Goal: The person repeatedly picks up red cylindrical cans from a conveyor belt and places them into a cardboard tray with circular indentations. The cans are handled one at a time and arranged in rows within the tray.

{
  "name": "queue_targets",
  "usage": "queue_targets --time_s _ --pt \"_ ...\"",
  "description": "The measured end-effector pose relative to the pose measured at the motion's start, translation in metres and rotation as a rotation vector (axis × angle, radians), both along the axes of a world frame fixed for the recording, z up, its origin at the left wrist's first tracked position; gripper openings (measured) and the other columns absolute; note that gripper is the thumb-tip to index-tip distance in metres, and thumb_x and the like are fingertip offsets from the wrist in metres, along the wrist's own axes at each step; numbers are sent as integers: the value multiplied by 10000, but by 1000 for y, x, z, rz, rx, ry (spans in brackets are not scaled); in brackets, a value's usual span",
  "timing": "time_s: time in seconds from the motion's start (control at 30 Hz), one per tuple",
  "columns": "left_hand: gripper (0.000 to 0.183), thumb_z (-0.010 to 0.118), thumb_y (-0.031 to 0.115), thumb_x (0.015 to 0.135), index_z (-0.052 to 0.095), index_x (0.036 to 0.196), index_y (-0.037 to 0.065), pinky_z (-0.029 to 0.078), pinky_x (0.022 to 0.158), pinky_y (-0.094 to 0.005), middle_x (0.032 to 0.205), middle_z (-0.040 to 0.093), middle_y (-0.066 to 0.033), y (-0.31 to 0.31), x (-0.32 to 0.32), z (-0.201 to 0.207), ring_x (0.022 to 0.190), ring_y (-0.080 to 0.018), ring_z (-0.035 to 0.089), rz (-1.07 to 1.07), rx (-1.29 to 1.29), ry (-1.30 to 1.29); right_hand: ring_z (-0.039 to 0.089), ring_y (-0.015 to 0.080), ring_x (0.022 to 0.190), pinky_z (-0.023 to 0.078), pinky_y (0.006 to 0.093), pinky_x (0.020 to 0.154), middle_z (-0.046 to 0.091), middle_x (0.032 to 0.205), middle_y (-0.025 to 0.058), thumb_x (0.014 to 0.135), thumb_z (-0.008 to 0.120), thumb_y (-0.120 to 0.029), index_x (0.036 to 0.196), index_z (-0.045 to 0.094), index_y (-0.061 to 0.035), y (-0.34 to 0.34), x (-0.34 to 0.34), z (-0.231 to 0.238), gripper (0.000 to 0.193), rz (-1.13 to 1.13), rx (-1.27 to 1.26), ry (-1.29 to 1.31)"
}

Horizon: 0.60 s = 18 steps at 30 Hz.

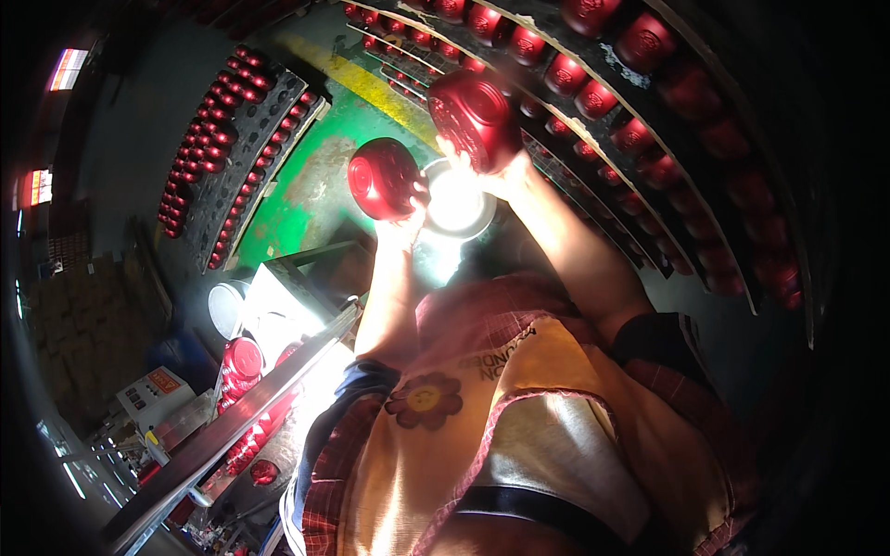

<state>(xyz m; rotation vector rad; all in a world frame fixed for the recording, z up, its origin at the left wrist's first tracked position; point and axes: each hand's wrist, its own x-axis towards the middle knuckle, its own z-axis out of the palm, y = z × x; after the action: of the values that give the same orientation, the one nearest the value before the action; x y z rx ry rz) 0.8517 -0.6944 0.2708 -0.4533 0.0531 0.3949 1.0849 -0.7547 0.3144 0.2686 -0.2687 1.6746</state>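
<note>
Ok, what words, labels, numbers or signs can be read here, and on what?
Wording is not copied out.
Yellow apron: dark lettering, partly legible.
White control box: orange label, too small to read.
Left held container, right held container: raised base marks, too blurred.
Racked containers: raised marks, too small.

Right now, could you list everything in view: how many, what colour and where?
Left-hand vessel: one, red, upper middle
Right-hand vessel: one, red, upper middle
Shelved vessels: many, red, along the right
Board vessels: many, red, upper left
White round object: one, white, beyond the hands, glare-washed
Floor: one, green with a yellow stripe, upper middle
Control box: one, pale, lower left
Red pieces: several, red, lower left
Metal rail: one, reddish grey, lower left
Dim clutter: uncountable, far left
Apron: one, orange and checked red, on the person
Left hand: one, bare, holding its vessel
Right hand: one, bare, holding its vessel
</note>
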Motion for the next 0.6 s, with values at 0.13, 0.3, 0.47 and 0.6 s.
queue_targets --time_s 0.13,0.3,0.47,0.6 --pt "630 621 521 805 545 1272 106 506 795 -413 1254 468 -219 6 3 0 1053 -307 493 -28 -22 -76 553 350 1156 574 434 846 525 1308 206 866 598 -548 1370 435 -53 -3 -19 0 725 -203 -234 -41" --pt "574 668 482 782 573 1214 117 510 740 -328 1137 538 -122 -7 -3 19 971 -236 533 36 45 -200 560 361 1083 545 440 727 488 1304 197 898 554 -496 1354 433 -23 -27 -35 13 667 -7 -340 95" --pt "528 640 423 847 553 1246 89 520 806 -345 1194 553 -126 -69 -47 29 1016 -231 563 158 247 29 509 373 1149 521 481 756 405 1382 186 918 559 -431 1421 382 -102 -73 -37 0 627 452 -266 227" --pt "491 617 376 898 538 1272 67 528 859 -358 1240 564 -129 -163 -113 21 1052 -227 587 187 350 501 452 413 1242 487 575 881 327 1465 205 920 576 -436 1474 324 -138 -146 -60 -16 678 456 -301 168"
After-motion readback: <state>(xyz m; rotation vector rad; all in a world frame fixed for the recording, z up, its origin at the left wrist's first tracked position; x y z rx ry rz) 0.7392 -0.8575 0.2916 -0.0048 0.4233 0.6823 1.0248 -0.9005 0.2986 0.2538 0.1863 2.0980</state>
